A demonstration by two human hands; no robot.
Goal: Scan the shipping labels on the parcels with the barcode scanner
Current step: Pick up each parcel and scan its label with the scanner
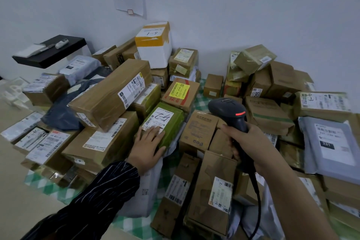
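here the barcode scanner (228, 111) is gripped by its handle in the right hand (247, 142), fingers curled round it, above the middle of the pile and just right of the green parcel (173, 124). a black cable (257, 191) is seen hanging from the handle. the left hand (148, 146) is laid flat, fingers straight, on the near end of that parcel, fingertips touching its shipping label (158, 118). cardboard parcels are heaped all around on a green checked cloth (48, 187).
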